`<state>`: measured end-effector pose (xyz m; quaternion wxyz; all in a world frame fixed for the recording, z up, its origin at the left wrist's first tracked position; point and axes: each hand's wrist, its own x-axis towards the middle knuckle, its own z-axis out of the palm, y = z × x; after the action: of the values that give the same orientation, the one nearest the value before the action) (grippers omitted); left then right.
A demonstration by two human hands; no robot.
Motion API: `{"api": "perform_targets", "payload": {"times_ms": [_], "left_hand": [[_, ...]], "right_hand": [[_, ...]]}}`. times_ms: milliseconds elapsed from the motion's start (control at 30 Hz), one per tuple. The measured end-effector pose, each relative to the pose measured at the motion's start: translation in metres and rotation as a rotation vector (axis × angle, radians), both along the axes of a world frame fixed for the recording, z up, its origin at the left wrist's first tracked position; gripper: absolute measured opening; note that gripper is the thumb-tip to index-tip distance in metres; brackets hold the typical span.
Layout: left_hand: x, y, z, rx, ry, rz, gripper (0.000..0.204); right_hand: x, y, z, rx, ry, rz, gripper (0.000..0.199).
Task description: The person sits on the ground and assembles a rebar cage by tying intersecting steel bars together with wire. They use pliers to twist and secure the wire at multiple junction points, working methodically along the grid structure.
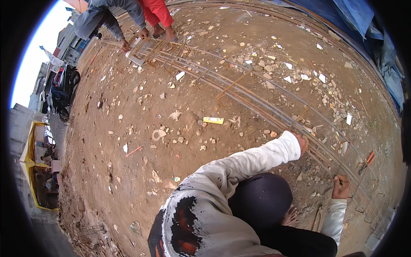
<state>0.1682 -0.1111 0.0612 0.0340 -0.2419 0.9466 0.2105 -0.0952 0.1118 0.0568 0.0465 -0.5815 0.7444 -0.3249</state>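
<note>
A long bundle of rusty steel reinforcing bars (259,108) runs from the far left to the near right, just above the ground. Thin bent stirrups (233,87) are spaced along it. My left hand (302,143) is closed round the bars, its fingers partly hidden behind the white cuff. Lower right, my right hand (341,187) is held beside the bars with its fingers curled together; what they pinch, if anything, is too small to tell. Orange-handled pliers (370,158) lie across the bars beyond it. My dark-clad knee (263,197) is bent between my arms.
At the far end a person in grey and red (112,16) bends over the bars, hands on several stirrups. Stone and tile chips (269,68) litter the dirt, with a yellow strip (213,120) among them. A blue tarp (357,17) covers the far right edge; more bars lie beside it.
</note>
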Motion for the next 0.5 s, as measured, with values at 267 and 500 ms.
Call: {"api": "perform_targets", "payload": {"times_ms": [267, 500], "left_hand": [[0.017, 0.003, 0.023, 0.161, -0.131, 0.299, 0.035], [0.011, -0.002, 0.028, 0.131, -0.355, 0.168, 0.050]], "right_hand": [[0.000, 0.010, -0.021, 0.028, -0.362, -0.084, 0.028], [0.004, 0.015, -0.018, 0.093, -0.447, -0.079, 0.029]]}}
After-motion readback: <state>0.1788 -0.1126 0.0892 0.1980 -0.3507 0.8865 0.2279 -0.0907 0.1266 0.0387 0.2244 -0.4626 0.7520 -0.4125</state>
